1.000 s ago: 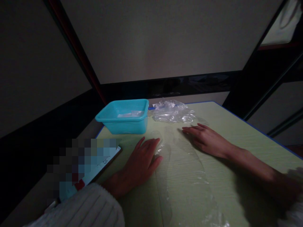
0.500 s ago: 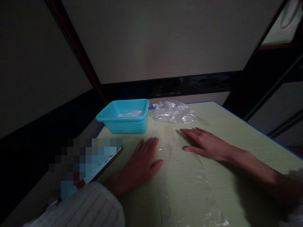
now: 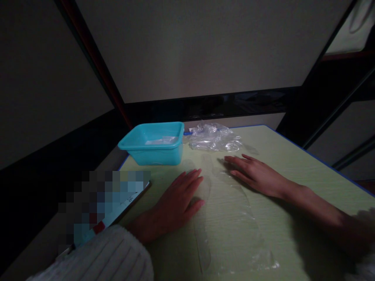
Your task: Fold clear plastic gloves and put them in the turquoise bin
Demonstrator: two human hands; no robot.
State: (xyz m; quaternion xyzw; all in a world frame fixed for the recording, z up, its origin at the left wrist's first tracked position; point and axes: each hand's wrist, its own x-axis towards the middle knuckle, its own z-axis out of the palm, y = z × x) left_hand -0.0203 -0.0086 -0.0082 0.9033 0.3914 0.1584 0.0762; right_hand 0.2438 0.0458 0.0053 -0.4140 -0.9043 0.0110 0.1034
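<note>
A clear plastic bag (image 3: 231, 230) lies flat and spread out on the pale green table (image 3: 295, 168), its outline showing mostly by glints. My left hand (image 3: 178, 203) rests palm down along the bag's left edge, fingers stretched out and slightly apart. Over by the bag's upper right edge is my right hand (image 3: 258, 173), also palm down with its fingers extended. Neither hand grips anything. Beyond them sits a crumpled heap of clear plastic (image 3: 215, 137) near the table's far edge.
A turquoise plastic basin (image 3: 158, 156) with some whitish sheets inside stands at the far left of the table. By the left edge is a flat device with a partly blurred screen (image 3: 117, 207). A wall panel (image 3: 205, 50) rises behind the table.
My left hand has shifted slightly right, its fingers now more spread. My right fingers have moved a little. The flat bag has slid slightly up the table, its lower edge now showing.
</note>
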